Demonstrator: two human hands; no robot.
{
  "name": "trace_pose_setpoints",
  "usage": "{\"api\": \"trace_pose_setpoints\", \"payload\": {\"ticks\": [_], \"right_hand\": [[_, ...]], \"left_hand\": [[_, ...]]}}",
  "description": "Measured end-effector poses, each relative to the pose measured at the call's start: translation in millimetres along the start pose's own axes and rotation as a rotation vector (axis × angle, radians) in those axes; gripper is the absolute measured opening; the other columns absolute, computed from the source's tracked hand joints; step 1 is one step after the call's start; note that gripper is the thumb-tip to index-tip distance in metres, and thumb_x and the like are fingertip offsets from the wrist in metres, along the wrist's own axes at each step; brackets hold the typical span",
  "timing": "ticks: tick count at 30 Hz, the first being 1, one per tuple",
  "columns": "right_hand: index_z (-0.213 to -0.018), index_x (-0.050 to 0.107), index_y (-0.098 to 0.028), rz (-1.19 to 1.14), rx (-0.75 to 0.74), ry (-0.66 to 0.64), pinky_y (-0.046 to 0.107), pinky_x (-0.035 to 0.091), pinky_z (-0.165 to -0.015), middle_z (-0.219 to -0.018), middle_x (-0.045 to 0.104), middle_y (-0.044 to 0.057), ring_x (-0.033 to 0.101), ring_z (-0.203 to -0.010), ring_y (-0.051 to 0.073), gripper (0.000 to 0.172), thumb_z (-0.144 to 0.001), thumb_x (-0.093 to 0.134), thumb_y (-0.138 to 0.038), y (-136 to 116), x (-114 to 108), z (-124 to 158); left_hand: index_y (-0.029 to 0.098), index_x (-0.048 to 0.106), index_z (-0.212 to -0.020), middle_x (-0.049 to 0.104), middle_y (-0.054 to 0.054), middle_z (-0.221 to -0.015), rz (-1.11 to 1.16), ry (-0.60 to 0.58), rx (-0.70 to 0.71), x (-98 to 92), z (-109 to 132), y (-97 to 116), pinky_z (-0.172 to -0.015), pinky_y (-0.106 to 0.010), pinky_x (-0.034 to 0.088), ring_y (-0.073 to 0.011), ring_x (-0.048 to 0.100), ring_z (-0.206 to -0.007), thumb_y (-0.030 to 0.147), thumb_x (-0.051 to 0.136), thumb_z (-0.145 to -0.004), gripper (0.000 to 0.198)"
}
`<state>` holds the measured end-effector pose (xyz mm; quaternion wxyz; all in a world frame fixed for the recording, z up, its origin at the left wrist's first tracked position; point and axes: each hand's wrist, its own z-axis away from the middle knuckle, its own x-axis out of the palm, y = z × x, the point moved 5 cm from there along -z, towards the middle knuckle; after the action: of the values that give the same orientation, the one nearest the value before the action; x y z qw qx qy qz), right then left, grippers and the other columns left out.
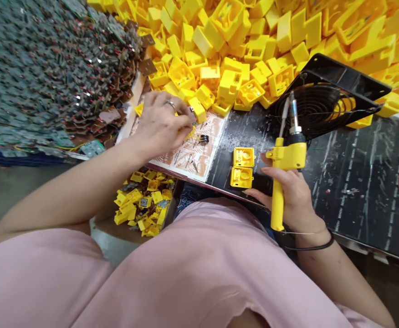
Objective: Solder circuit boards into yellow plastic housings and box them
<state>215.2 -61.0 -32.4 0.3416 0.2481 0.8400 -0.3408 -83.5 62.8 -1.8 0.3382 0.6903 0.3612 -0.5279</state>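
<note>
One soldering gun [283,157] sits in the right hand [297,196].

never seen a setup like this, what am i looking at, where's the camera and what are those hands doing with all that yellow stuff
There is no machine here: these are a person's own bare hands. The single picture comes from a camera worn on the head, looking forward and down.

The right hand grips a yellow tool that looks like a soldering gun, its metal tip pointing away. The left hand is over a pale patterned sheet; whether its fingers hold anything is hard to tell.

On the black tabletop, two open yellow cases lie between the hands. Behind are a heap of yellow cases and a black fan. A pile of circuit boards is at the left.
</note>
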Motion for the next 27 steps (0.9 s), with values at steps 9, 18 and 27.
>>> {"api": "trace_pose_setpoints", "payload": {"ticks": [9, 18, 27], "right_hand": [[-0.116, 0.063, -0.024, 0.037, -0.095, -0.012, 0.031, 0.051, -0.066, -0.076, 0.063, -0.003, 0.059, -0.068, 0.018, 0.021, -0.098, 0.073, -0.027, -12.8, 24.9, -15.9], [-0.11, 0.065, -0.025, 0.047, -0.027, 0.147, 0.027, 0.055, -0.061, -0.08, 0.073, -0.004, 0.067, -0.064, 0.013, 0.029, -0.089, 0.084, -0.023, -25.0, -10.5, -17.5], [-0.118, 0.072, -0.024, 0.009, -0.049, 0.118, 0.025, 0.055, -0.061, -0.075, 0.076, -0.003, 0.071, -0.065, 0.013, 0.021, -0.101, 0.071, -0.035, -22.9, -43.3, 11.2]], "left_hand": [[0.022, 0.062, -0.089, 0.074, -0.002, -0.085, 0.836, 0.055, -0.115, -38.2, -48.5, 15.8, -0.073, -0.036, 0.06, -0.014, 0.068, -0.077, 0.05, 0.067, -0.097, 0.029], [0.022, 0.074, -0.091, 0.083, -0.001, -0.103, 0.21, 0.114, 0.427, 24.2, 25.6, 80.7, -0.078, -0.037, 0.059, -0.0203, 0.076, -0.093, 0.027, 0.049, -0.105, 0.028], [0.023, 0.079, -0.105, 0.081, -0.006, -0.107, 0.202, -0.065, 0.232, 10.3, 15.9, 58.9, -0.089, -0.042, 0.052, -0.0255, 0.073, -0.1, 0.033, 0.05, -0.107, 0.031]]}}
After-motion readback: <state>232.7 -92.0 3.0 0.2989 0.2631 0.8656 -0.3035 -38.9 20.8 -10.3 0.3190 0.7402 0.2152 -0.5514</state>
